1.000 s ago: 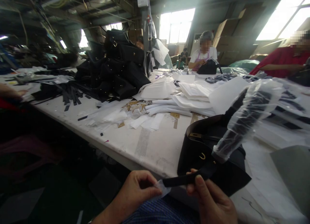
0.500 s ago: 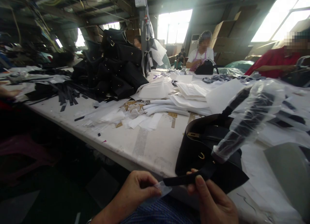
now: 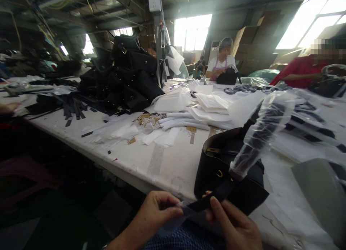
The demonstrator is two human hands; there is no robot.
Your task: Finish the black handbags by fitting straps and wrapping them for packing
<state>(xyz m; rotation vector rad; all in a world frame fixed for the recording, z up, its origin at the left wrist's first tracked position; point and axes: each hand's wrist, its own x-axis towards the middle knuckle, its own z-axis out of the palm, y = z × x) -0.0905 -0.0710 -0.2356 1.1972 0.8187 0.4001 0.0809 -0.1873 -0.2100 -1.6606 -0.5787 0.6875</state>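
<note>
My left hand (image 3: 155,214) pinches a small clear plastic piece (image 3: 182,208) at the end of a black strap (image 3: 213,196). My right hand (image 3: 232,224) grips that same strap a little further along, thumb on top. The strap runs up to a black handbag (image 3: 216,167) standing at the table's near edge, just beyond my hands. A clear plastic sleeve (image 3: 262,131) covers the bag's handle and rises to the right.
The white table (image 3: 167,163) carries white paper stacks (image 3: 211,106), loose black straps (image 3: 71,107) and a heap of black bags (image 3: 127,77). Two people work at the far side (image 3: 223,64) and right (image 3: 302,68). A hand (image 3: 8,107) shows at the left edge. A grey sheet (image 3: 319,188) lies at right.
The strap end has tilted upward to the right and both hands have shifted slightly left, closer together. The view has drifted a little.
</note>
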